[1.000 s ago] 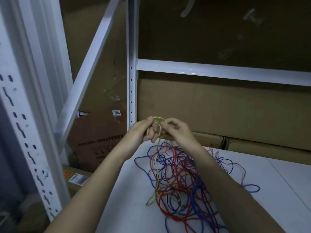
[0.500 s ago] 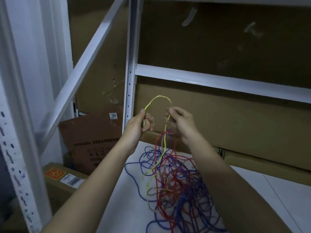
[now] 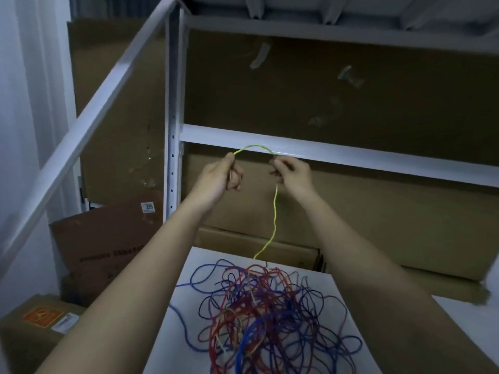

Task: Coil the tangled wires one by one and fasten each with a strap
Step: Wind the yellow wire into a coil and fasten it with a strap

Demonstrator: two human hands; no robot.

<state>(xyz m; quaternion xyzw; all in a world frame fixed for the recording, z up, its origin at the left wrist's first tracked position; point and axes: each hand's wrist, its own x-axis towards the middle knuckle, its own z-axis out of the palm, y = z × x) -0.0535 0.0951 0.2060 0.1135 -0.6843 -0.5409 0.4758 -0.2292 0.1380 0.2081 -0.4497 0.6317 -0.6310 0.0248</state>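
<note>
Raised above the tangle, the yellow wire is pinched by both left hand and right hand, its length hanging straight down below the right.

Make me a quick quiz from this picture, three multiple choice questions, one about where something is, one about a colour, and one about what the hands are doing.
1. Where does the tangled pile of wires lie?
A. On the white table
B. On the shelf beam
C. In a cardboard box

2. What colour is the wire stretched between the two hands?
A. Red
B. Blue
C. Yellow-green

3. What are the hands doing?
A. Both lie flat on the table
B. Both pinch the raised wire
C. One holds a strap

Answers:
1. A, the red and blue tangle rests on the white tabletop.
2. C, the yellow-green wire arches between the hands and hangs down to the pile.
3. B, the left hand and right hand each grip it, held up above the pile.
</note>
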